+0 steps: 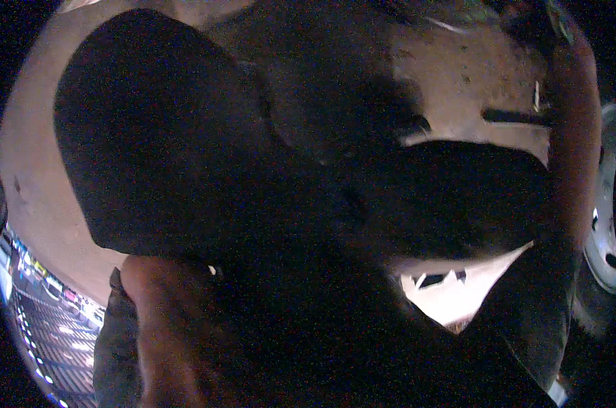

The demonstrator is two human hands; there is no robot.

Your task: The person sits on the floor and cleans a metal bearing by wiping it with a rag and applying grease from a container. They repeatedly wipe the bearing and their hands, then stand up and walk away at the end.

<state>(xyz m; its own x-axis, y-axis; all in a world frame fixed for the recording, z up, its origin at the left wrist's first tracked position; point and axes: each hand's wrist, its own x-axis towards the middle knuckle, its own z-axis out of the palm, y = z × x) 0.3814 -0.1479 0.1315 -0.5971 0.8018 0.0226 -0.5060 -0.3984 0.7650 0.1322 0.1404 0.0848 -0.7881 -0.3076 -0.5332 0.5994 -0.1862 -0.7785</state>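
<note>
A large black mass (185, 136) fills most of the frame — it reads as dark cloth or some dark, rounded bulk held very close to the camera, running from the upper left down through the centre and out toward the right, but the light is too poor to name it more closely. At the lower left a bare forearm (162, 326) rises from the bottom edge and disappears under the dark mass; its hand is hidden, so whether the left hand is open, closed or gripping the material cannot be told. Along the right edge a second reddish limb (570, 136) runs down from the upper right, and it too ends out of sight behind the dark shape, so the right hand's state is likewise impossible to tell. Behind everything lies a pale, sandy floor (471, 75), brightly lit in the upper right and in a small patch at lower centre-right, with a dark flat bar (515, 117) lying on it. At the far right edge is a white rounded object with holes (604, 238), possibly a wheel rim. At the lower left edge a strip of small coloured lights (43, 306) shows — distant, and unclear. How far the work has got is hard to judge: the dark bulk seems to be in hand or very near both arms, and nothing shows it set down or finished.
</note>
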